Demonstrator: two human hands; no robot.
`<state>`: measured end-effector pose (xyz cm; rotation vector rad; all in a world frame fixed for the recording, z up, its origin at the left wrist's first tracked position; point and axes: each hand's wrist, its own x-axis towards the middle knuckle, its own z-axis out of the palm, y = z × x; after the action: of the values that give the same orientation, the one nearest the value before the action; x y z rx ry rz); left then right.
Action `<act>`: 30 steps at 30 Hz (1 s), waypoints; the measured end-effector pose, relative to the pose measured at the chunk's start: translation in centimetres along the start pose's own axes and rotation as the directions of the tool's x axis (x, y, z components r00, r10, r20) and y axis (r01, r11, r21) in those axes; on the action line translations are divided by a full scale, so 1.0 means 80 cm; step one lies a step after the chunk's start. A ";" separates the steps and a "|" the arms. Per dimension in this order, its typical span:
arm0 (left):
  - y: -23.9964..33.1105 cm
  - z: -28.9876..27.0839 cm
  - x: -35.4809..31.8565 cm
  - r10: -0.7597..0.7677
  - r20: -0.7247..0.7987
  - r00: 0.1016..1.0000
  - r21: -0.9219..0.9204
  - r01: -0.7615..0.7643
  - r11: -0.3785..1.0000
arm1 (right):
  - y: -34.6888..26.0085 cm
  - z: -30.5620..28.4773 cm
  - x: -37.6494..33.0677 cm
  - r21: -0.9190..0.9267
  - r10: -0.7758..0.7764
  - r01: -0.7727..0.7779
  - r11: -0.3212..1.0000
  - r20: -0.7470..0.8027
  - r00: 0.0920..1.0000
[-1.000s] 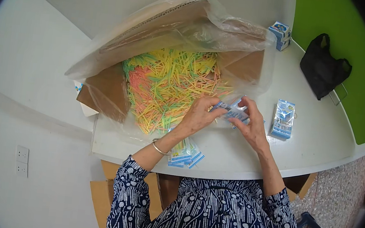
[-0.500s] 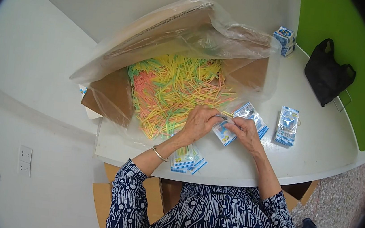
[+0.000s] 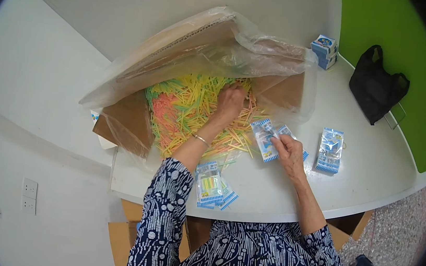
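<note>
A heap of thin pastel sticks (image 3: 196,92), yellow, green, pink and orange, fills an open cardboard box lined with clear plastic. My left hand (image 3: 230,103) is over the heap's far right part, its fingers curled down among the sticks; the fingertips and anything in them are hidden. To the right, my right hand (image 3: 289,152) pinches a small clear packet (image 3: 264,139) with blue-and-white striped ends. Behind this packet, more like it lie partly covered on the table. Filled packets (image 3: 210,185), with sticks showing through, overlap near the front edge beside my left forearm.
A stack of similar packets (image 3: 330,150) lies right of my right hand. At the back stand small blue-and-white boxes (image 3: 324,51). A black plastic bag (image 3: 378,86) hangs by the green panel. Clear plastic (image 3: 286,47) drapes over the box flaps (image 3: 283,91) at the back.
My left hand has left the packet and moved up and away into the heap of sticks. The right hand still holds the packet. More of the filled packets near the front edge now shows.
</note>
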<state>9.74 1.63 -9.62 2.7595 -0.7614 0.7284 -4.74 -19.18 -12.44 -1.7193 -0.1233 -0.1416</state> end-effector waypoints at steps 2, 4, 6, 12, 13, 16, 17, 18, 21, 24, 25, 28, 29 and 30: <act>-0.016 0.018 -0.001 0.058 -0.113 0.992 0.159 -0.040 0.986 | -0.009 0.007 -0.001 0.041 0.027 -0.027 0.999 0.010 1.000; 0.018 0.026 0.009 0.029 0.020 0.999 0.243 -0.033 0.970 | 0.010 0.002 -0.001 0.041 0.022 -0.020 0.999 -0.035 0.999; 0.037 0.023 0.020 -0.021 0.144 0.989 0.346 -0.030 0.938 | 0.016 -0.002 -0.001 0.050 0.007 -0.004 0.999 -0.062 0.998; 0.037 0.042 0.040 -0.192 0.386 0.902 0.413 0.017 0.911 | 0.007 0.000 0.000 0.049 0.001 0.001 0.999 -0.040 0.999; 0.029 0.051 0.038 -0.239 0.275 0.931 0.464 0.089 0.881 | 0.003 0.004 0.001 0.066 -0.026 0.029 0.997 -0.051 0.998; 0.029 0.060 0.045 -0.297 0.207 0.932 0.473 0.170 0.864 | 0.007 0.000 0.002 0.058 -0.041 0.045 0.997 -0.065 0.997; 0.032 0.059 0.047 -0.319 0.252 0.914 0.446 0.183 0.876 | 0.010 -0.003 0.002 0.036 -0.034 0.036 0.999 -0.060 0.998; 0.033 0.058 0.049 -0.315 0.248 0.916 0.446 0.180 0.877 | 0.014 -0.003 0.003 0.036 -0.038 0.040 0.999 -0.065 0.997; 0.030 0.052 0.044 -0.292 0.260 0.920 0.447 0.153 0.881 | 0.018 -0.002 0.003 0.076 -0.040 0.046 0.996 -0.084 0.996; 0.010 0.042 0.032 -0.273 0.320 0.907 0.386 0.138 0.912 | 0.007 -0.002 0.004 0.131 -0.024 0.033 0.991 -0.075 0.997; 0.008 0.043 0.026 -0.290 0.239 0.927 0.331 0.203 0.921 | 0.010 -0.004 0.004 0.115 0.005 0.002 0.993 -0.067 0.998; 0.004 0.042 0.020 -0.347 0.198 0.917 0.233 0.300 0.925 | 0.029 -0.003 0.008 0.131 0.037 -0.023 0.991 -0.105 0.994; 0.003 0.040 0.020 -0.387 0.242 0.890 0.200 0.345 0.917 | 0.036 -0.002 0.010 0.164 0.042 -0.018 0.986 -0.144 0.989; -0.009 0.036 0.013 -0.395 0.232 0.889 0.207 0.352 0.913 | 0.040 0.003 0.012 0.168 0.033 -0.010 0.986 -0.134 0.990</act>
<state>12.05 0.90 -11.65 3.0577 -0.1918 0.3522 -3.28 -19.43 -15.47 -1.5384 -0.0146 -0.2267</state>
